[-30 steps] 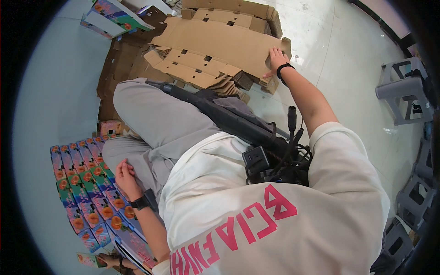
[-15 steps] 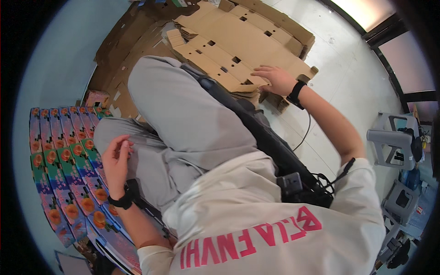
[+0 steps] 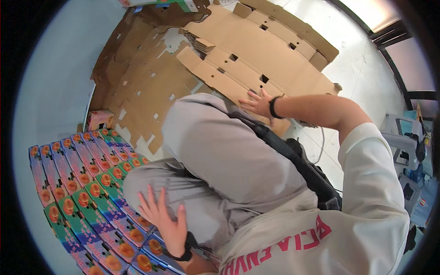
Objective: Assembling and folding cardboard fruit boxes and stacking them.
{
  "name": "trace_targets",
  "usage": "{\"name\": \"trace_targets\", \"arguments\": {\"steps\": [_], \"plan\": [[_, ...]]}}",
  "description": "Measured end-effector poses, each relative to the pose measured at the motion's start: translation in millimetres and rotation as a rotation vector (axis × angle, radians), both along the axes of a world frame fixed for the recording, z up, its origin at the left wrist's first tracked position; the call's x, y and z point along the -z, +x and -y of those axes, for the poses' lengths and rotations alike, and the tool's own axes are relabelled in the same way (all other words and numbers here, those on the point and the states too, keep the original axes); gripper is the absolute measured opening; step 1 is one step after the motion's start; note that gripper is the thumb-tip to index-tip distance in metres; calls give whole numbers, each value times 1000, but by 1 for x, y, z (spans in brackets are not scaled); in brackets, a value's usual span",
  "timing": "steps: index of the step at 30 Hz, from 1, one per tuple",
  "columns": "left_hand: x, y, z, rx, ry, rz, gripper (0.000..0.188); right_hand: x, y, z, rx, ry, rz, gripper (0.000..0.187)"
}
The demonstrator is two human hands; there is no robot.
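My right hand [image 3: 260,103] rests with spread fingers at the near edge of a stack of flat, die-cut cardboard sheets [image 3: 250,48]; nothing is held in it. The sheets are brown, with folds and small square holes. Over my bent left leg in grey trousers [image 3: 192,183] lies my left hand [image 3: 164,221], its fingers fanned out and empty. Beside that hand, to the left, stand rows of colourful printed boxes [image 3: 96,220] in green, blue and pink, packed tightly together.
Flattened, worn cardboard [image 3: 137,73] with ragged cut-outs covers the floor ahead. A single pink box [image 3: 100,120] stands by the pale blue wall [image 3: 55,87]. On the right are grey plastic stools [image 3: 403,137] and white floor tiles [image 3: 355,50].
The view has shifted with my body. My left hand has spread its fingers and turned palm down over my leg. My right hand remains at the cardboard stack's near edge.
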State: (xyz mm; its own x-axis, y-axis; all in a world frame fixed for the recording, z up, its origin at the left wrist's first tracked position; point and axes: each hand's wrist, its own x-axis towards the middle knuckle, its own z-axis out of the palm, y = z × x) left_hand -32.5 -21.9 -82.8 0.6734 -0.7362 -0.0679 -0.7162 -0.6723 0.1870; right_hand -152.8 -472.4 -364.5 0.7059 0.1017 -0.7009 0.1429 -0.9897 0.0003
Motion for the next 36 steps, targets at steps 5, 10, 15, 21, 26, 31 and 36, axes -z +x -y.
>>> {"name": "trace_targets", "arguments": {"steps": [5, 10, 15, 21, 26, 31, 36], "plan": [[4, 1, 11, -59, 4, -13, 51, 27, -14, -16, -32, -159, 163, 152], [7, 1, 16, -87, -27, 10, 42, 23, -13, -10, 45, 14, 91, 120], [9, 8, 8, -31, -163, 0, 38, 17, -3, 58, 490, 826, 325, 58], [14, 13, 10, -2, -83, 51, 35, 30, -35, 265, 1315, -231, 943, 78], [15, 13, 22, 9, -46, 104, 30, 37, -89, 329, 1463, -436, 546, 117], [13, 13, 33, 1, 22, 124, 24, 34, -96, 357, 1489, -227, 309, 128], [13, 18, 38, 42, -7, 142, 23, 39, -96, 366, 1541, -177, 282, 129]]}}
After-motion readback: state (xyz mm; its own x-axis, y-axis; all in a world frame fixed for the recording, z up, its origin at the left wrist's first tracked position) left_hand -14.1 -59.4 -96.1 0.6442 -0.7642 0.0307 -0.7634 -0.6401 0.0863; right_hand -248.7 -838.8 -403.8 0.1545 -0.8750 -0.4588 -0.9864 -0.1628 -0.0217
